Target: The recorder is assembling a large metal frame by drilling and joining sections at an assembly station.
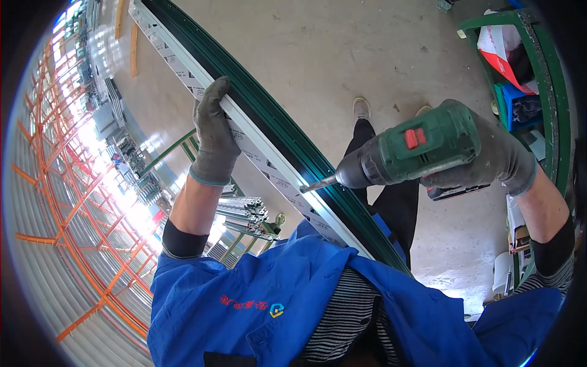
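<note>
A long metal profile (269, 125), dark green with a white film-covered side, runs slantwise from the upper left down to my body. Gloved in grey, my left hand (215, 131) is closed around its white edge, the thumb over the top. My right hand (489, 156), in the same kind of glove, grips a green cordless drill (422, 147) with a red switch on top. The drill's bit (318, 183) points left, and its tip meets the white strip of the profile. The drill's handle is mostly hidden behind its body and my fingers.
At the right stands a green metal frame (553, 92) holding a blue bin (520, 107) and a red-and-white bag (498, 52). Stacked metal profiles (241, 214) lie beyond my left forearm. My feet stand on a grey concrete floor (318, 55).
</note>
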The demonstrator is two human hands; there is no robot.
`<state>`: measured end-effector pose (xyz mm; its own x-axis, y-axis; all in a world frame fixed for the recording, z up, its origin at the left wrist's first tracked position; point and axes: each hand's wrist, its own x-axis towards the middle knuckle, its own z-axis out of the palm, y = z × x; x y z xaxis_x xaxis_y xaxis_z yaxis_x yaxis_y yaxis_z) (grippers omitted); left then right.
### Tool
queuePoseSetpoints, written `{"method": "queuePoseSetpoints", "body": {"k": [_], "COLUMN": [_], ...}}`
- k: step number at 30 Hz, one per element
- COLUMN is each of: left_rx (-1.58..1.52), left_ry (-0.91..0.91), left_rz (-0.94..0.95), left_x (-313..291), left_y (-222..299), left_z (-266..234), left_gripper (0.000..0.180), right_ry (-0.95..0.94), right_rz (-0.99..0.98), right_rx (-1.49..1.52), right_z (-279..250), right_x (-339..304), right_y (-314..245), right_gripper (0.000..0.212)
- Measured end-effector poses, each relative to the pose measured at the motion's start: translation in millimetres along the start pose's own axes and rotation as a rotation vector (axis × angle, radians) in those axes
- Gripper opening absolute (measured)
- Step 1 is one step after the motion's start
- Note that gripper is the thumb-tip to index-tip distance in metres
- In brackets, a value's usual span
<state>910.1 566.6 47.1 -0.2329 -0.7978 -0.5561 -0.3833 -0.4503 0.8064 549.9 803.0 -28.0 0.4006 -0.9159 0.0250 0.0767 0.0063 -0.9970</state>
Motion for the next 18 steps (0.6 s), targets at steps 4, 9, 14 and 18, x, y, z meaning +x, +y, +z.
{"method": "queuePoseSetpoints", "body": {"k": [4, 9, 14, 18], "left_rx": [0.107, 0.017, 0.002, -0.113], "left_ry": [-0.080, -0.037, -0.039, -0.013], "left_rz": [0.123, 0.028, -0.026, 0.029], "left_x": [-7.7, -5.9, 0.4, 6.1], "left_y": [5.2, 4.1, 9.6, 0.6], "left_z": [0.4, 0.6, 5.6, 0.4], "left_gripper": [0.027, 0.028, 0.026, 0.023], "right_ry": [-0.150, -0.102, 0.095, -0.011], "right_rz": [-0.012, 0.260, 0.365, 0.585], "right_rx": [-0.085, 0.280, 0.292, -0.290], "right_z": [-2.6, -3.7, -47.5, -73.4], "right_x": [5.6, 24.9, -15.7, -82.4], "right_y": [-2.9, -23.0, -45.0, -79.7], "right_gripper": [0.069, 0.058, 0.042, 0.047]}}
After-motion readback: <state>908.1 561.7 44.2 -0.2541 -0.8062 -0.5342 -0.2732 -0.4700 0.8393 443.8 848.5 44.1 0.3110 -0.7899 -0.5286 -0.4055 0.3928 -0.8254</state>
